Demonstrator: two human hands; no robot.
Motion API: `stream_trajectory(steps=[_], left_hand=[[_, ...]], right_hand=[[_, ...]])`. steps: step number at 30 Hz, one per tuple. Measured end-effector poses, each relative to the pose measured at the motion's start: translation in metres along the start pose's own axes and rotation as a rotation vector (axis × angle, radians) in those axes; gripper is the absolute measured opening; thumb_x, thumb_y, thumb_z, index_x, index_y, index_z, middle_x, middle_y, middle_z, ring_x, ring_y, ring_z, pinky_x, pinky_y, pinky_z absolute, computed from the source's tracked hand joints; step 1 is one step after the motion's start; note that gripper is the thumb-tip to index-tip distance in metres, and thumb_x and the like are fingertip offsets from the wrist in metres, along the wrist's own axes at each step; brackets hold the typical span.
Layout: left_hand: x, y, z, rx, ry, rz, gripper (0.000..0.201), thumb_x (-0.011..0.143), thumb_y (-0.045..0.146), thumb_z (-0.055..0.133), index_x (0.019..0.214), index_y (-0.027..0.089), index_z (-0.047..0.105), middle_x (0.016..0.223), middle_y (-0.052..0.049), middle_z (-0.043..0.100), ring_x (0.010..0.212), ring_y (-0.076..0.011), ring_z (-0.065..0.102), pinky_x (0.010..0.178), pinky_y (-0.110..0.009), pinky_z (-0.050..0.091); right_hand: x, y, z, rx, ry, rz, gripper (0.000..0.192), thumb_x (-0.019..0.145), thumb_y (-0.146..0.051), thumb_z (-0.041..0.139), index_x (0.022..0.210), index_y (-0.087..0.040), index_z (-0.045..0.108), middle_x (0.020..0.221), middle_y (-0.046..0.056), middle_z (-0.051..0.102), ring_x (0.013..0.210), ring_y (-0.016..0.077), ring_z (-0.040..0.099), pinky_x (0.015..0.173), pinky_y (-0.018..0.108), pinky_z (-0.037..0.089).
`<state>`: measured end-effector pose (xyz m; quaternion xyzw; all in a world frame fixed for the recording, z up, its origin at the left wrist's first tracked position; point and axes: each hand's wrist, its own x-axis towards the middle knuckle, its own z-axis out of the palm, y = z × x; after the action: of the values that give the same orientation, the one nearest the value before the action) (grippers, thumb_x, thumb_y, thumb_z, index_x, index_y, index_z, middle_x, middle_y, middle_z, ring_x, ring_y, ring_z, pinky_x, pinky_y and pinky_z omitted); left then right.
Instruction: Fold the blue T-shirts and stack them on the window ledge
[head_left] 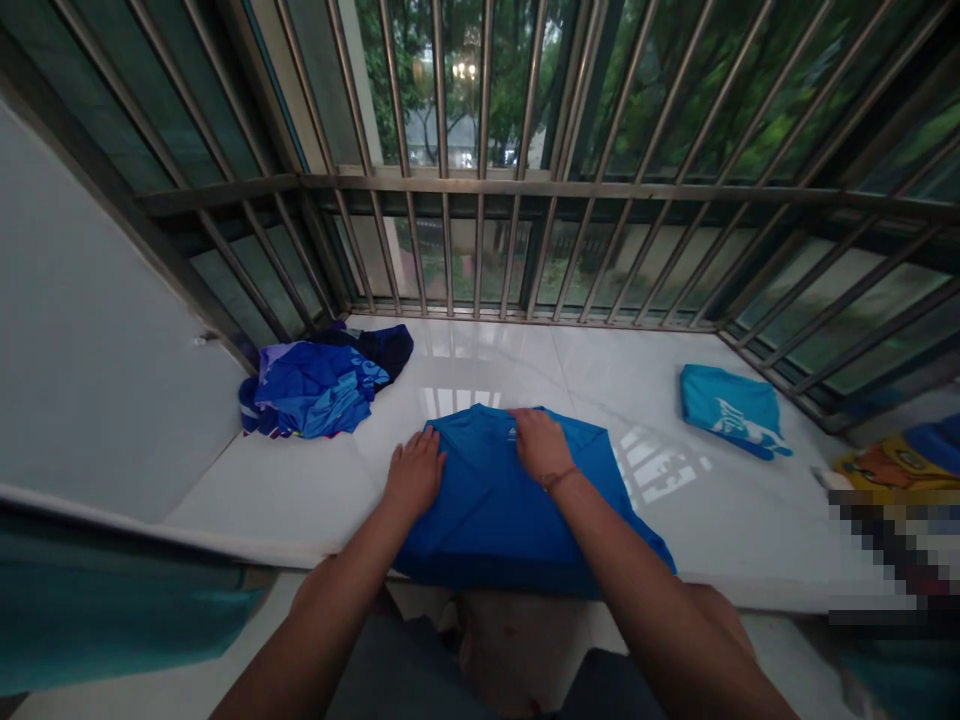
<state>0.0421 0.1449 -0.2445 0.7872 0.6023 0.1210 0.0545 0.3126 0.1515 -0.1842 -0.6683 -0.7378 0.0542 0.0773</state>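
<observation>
1. Under my hands, on the white glossy ledge (675, 400) inside the barred window, lies a blue shirt (495, 510), spread flat with its near edge hanging a little over the ledge's front lip.
2. That shirt is a solid mid-blue, smooth and slightly shiny, with diagonal creases running from its far corners toward the middle. Its far edge looks folded into an angled, roughly peaked outline. A tiny pale mark sits near the far edge, just beside my right fingers; I cannot read it.
3. My left hand (414, 472) rests palm down on the shirt's far left corner, fingers open and spread, pressing flat and not pinching anything.
4. My right hand (541, 445) lies flat on the far middle of the shirt, fingers stretched forward and open, the fingertips at the cloth's far edge. A thin band shows at that wrist.
5. Well to the left of my left hand, and further away, sits a crumpled heap of clothes (319, 385) in blues and dark navy, close to the grey side wall.
6. Well to the right of my right hand lies a folded teal shirt (731, 410) with white lettering on it.
7. Beyond both hands, metal bars (480, 180) close off the window, with green trees behind them.
</observation>
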Motion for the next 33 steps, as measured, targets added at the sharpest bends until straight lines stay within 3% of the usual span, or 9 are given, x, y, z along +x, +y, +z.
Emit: stream_trajectory(steps=[4, 8, 10, 13, 16, 19, 24, 29, 33], left_hand=[[0.033, -0.009, -0.018, 0.001, -0.039, -0.077, 0.039, 0.111, 0.032, 0.047, 0.141, 0.016, 0.066, 0.151, -0.022, 0.065, 0.138, -0.0374, 0.062, 0.112, -0.053, 0.052], [0.073, -0.02, -0.027, -0.03, -0.124, -0.211, 0.049, 0.101, 0.039, 0.067, 0.141, 0.011, 0.065, 0.143, -0.024, 0.065, 0.128, -0.0344, 0.067, 0.106, -0.041, 0.052], [0.091, -0.027, -0.029, -0.032, -0.18, -0.242, 0.048, 0.093, 0.043, 0.077, 0.128, 0.011, 0.072, 0.13, -0.023, 0.072, 0.116, -0.0346, 0.072, 0.097, -0.038, 0.054], [0.113, -0.04, -0.032, -0.048, -0.294, -0.251, 0.034, 0.078, 0.045, 0.088, 0.095, 0.018, 0.079, 0.096, -0.013, 0.079, 0.097, -0.0322, 0.075, 0.082, -0.034, 0.053], [0.13, -0.05, -0.036, -0.086, -0.39, -0.239, 0.032, 0.066, 0.048, 0.093, 0.071, 0.023, 0.074, 0.068, -0.003, 0.073, 0.077, -0.026, 0.072, 0.07, -0.03, 0.048], [0.152, -0.053, -0.039, -0.143, -0.413, -0.229, 0.035, 0.062, 0.05, 0.094, 0.064, 0.024, 0.071, 0.06, 0.0, 0.069, 0.068, -0.022, 0.068, 0.063, -0.029, 0.042], [0.215, -0.041, -0.053, -0.26, -0.286, -0.246, 0.034, 0.073, 0.048, 0.091, 0.07, 0.021, 0.07, 0.054, 0.001, 0.065, 0.061, -0.0184, 0.064, 0.06, -0.028, 0.041], [0.283, -0.013, -0.092, -0.403, -0.043, -0.242, 0.032, 0.089, 0.045, 0.08, 0.086, 0.019, 0.063, 0.069, 0.001, 0.069, 0.066, -0.0148, 0.068, 0.065, -0.024, 0.049], [0.287, -0.009, -0.113, -0.627, 0.158, -0.15, 0.029, 0.088, 0.044, 0.078, 0.091, 0.02, 0.062, 0.081, -0.001, 0.073, 0.074, -0.0161, 0.072, 0.069, -0.025, 0.054]], right_hand=[[-0.009, 0.097, -0.024, -0.071, -0.021, 0.285, 0.054, 0.104, -0.015, 0.05, 0.157, -0.013, 0.058, 0.148, 0.027, 0.064, 0.132, 0.0379, 0.064, 0.105, 0.049, 0.052], [-0.015, 0.159, -0.026, -0.031, -0.127, 0.315, 0.041, 0.098, -0.024, 0.071, 0.138, -0.011, 0.072, 0.134, 0.022, 0.073, 0.12, 0.0296, 0.073, 0.103, 0.036, 0.053], [-0.014, 0.174, -0.023, 0.003, -0.153, 0.296, 0.04, 0.099, -0.028, 0.074, 0.136, -0.014, 0.073, 0.126, 0.017, 0.078, 0.116, 0.0254, 0.075, 0.098, 0.03, 0.052], [-0.009, 0.187, -0.017, 0.044, -0.174, 0.276, 0.032, 0.097, -0.031, 0.076, 0.126, -0.017, 0.077, 0.11, 0.011, 0.082, 0.103, 0.0231, 0.076, 0.088, 0.028, 0.052], [0.001, 0.196, -0.014, 0.075, -0.175, 0.248, 0.017, 0.094, -0.03, 0.078, 0.106, -0.019, 0.081, 0.098, 0.008, 0.081, 0.094, 0.0221, 0.074, 0.083, 0.028, 0.049], [0.016, 0.202, -0.016, 0.096, -0.131, 0.253, 0.014, 0.093, -0.03, 0.077, 0.102, -0.02, 0.081, 0.096, 0.006, 0.08, 0.092, 0.0216, 0.072, 0.082, 0.029, 0.047], [0.07, 0.208, -0.039, 0.126, 0.016, 0.344, 0.018, 0.094, -0.026, 0.076, 0.109, -0.017, 0.08, 0.1, 0.009, 0.081, 0.094, 0.0223, 0.072, 0.084, 0.029, 0.048], [0.13, 0.218, -0.088, 0.195, 0.184, 0.441, 0.025, 0.102, -0.026, 0.066, 0.123, -0.014, 0.072, 0.098, 0.007, 0.08, 0.078, 0.0167, 0.072, 0.078, 0.028, 0.051], [0.123, 0.23, -0.112, 0.332, 0.456, 0.395, 0.019, 0.099, -0.029, 0.068, 0.113, -0.017, 0.07, 0.102, 0.007, 0.08, 0.077, 0.0175, 0.074, 0.076, 0.029, 0.054]])
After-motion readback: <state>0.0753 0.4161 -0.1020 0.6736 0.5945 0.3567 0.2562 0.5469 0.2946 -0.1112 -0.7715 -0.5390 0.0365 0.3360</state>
